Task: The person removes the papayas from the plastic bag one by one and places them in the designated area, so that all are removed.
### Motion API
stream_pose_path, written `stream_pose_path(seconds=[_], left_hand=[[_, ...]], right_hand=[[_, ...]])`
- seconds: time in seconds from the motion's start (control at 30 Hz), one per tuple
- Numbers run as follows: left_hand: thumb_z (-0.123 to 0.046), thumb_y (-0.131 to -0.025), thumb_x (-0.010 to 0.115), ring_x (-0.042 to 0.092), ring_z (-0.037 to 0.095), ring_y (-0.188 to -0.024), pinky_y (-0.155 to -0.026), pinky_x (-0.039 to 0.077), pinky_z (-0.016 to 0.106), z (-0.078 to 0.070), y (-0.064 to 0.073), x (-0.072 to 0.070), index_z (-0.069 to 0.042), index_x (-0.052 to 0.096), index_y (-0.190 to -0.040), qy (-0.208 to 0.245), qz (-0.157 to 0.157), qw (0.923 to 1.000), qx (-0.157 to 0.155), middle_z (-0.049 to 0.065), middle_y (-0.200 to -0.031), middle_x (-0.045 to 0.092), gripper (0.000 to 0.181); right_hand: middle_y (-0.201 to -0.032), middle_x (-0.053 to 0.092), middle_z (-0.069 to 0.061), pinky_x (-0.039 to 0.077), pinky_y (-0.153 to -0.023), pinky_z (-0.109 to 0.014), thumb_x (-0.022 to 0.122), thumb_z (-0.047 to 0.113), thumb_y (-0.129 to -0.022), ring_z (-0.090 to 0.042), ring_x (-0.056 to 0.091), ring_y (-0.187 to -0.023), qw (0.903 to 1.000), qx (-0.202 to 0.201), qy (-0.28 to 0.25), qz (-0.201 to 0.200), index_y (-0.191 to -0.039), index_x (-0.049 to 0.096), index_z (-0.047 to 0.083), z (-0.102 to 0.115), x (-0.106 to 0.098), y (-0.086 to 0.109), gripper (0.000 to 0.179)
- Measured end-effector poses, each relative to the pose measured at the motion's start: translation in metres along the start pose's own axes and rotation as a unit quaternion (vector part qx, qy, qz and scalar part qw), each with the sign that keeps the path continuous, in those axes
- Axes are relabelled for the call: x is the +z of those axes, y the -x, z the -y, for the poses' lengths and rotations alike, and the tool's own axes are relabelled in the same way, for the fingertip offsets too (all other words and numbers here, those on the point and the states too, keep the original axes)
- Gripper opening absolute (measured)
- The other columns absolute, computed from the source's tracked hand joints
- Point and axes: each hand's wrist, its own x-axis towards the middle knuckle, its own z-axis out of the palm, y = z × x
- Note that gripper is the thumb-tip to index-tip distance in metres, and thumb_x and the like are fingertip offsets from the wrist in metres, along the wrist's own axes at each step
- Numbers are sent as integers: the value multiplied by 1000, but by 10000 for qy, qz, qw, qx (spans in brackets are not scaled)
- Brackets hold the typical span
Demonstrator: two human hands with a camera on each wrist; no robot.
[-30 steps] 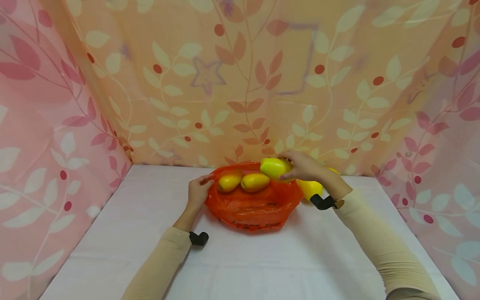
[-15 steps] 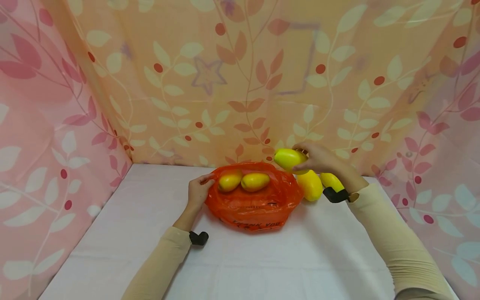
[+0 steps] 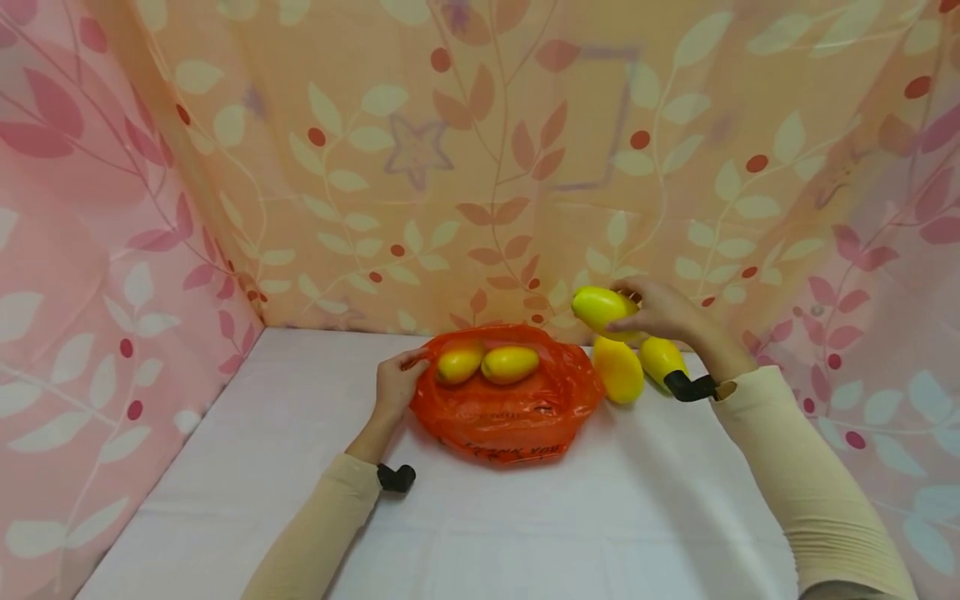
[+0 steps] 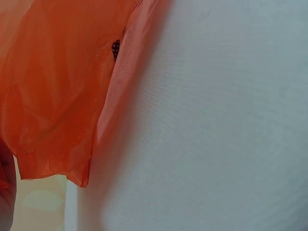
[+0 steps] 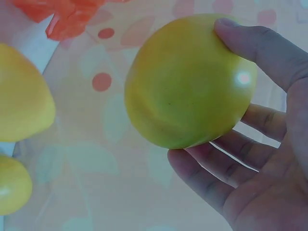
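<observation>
My left hand grips the left edge of an orange-red plastic bag printed with dark lettering. Two yellow mangoes, a left one and a right one, sit in the bag. Off to the right, my right hand holds a yellow-green mango in the air. The right wrist view shows thumb and fingers round this mango. In the left wrist view the bag hangs beside a sliver of the left hand.
Below the raised fruit, one mango lies against the bag's right side and another a little farther right. A white cloth covers the table. Leaf-patterned curtains stand behind and at both sides.
My right hand has carried its mango from over the bag to the right and slightly up, uncovering the mangoes on the table. The left hand and the bag have stayed in place.
</observation>
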Motion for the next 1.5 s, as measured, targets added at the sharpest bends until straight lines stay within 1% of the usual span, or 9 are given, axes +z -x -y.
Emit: stream_pose_path(seconds=[0.2, 0.43, 0.67, 0.8, 0.9, 0.97, 1.2, 1.37, 1.5], left_hand=[[-10, -89, 69, 62, 24, -112, -78, 48, 11, 2, 1, -1, -3, 74, -111, -15, 29, 10000, -30, 17, -112, 72, 23], [-10, -89, 69, 62, 26, -109, -72, 48, 9, 1, 0, 0, -1, 73, -111, 94, 17, 9999, -32, 18, -112, 72, 24], [-9, -89, 68, 61, 26, -116, -93, 53, 28, 0, 0, 0, -2, 73, -111, -77, 24, 9999, -72, 17, -114, 71, 24], [-8, -89, 68, 63, 18, -105, -82, 52, 17, -2, 0, 0, -2, 73, -112, -111, 99, 9999, 36, 17, -114, 71, 24], [-9, -89, 68, 61, 12, -84, -64, 47, 11, -4, 0, 0, -3, 74, -111, -56, 163, 9998, 78, 17, -112, 72, 24], [-9, -90, 68, 59, 10, -81, -62, 46, 10, -4, -1, 0, -4, 74, -111, -51, 182, 9998, 68, 17, -111, 72, 23], [-10, -90, 67, 62, 23, -110, -79, 49, 14, 0, -1, -2, -3, 73, -112, -147, 113, 9998, 15, 18, -115, 71, 25], [-8, -89, 68, 63, 25, -109, -79, 49, 11, 2, 0, -1, -1, 73, -111, -31, 27, 10000, 29, 18, -112, 72, 23], [-6, -88, 68, 65, 26, -107, -76, 48, 8, 2, 1, 2, 1, 73, -109, 84, 6, 9999, 140, 20, -110, 72, 23]], right_hand=[[-119, 60, -21, 48, -89, -48, 79, 34, -81, -34, 54, -102, 9997, 129, -71, -211, -129, 55, 0, -14, 0, 3, 64], [-121, 58, -22, 46, -91, -50, 78, 33, -82, -36, 52, -106, 9981, 337, -218, -476, -128, 54, 0, -31, -7, 5, 61], [-121, 57, -21, 46, -86, -44, 77, 37, -82, -35, 51, -105, 9958, 549, -353, -635, -129, 54, 4, -50, -7, 9, 62], [-121, 58, -23, 46, -84, -41, 76, 39, -82, -36, 53, -104, 9949, 689, -314, -661, -129, 53, 2, -61, -7, 12, 63], [-121, 58, -25, 47, -83, -40, 76, 40, -83, -37, 54, -104, 9945, 756, -277, -669, -128, 54, 0, -69, -7, 14, 64], [-120, 59, -26, 47, -83, -41, 76, 38, -83, -38, 54, -104, 9944, 762, -280, -683, -127, 54, -1, -73, -7, 15, 63], [-122, 55, -30, 47, -88, -51, 74, 39, -85, -42, 52, -106, 9935, 962, -283, -548, -127, 51, -5, -86, -7, 19, 65], [-127, 48, -35, 48, -92, -54, 70, 44, -87, -45, 49, -108, 9906, 1286, -314, -336, -133, 44, -8, -97, -5, 24, 74], [-127, 46, -38, 54, -82, -45, 70, 43, -87, -46, 51, -106, 9886, 1454, -320, -234, -134, 42, -10, -111, -4, 30, 76]])
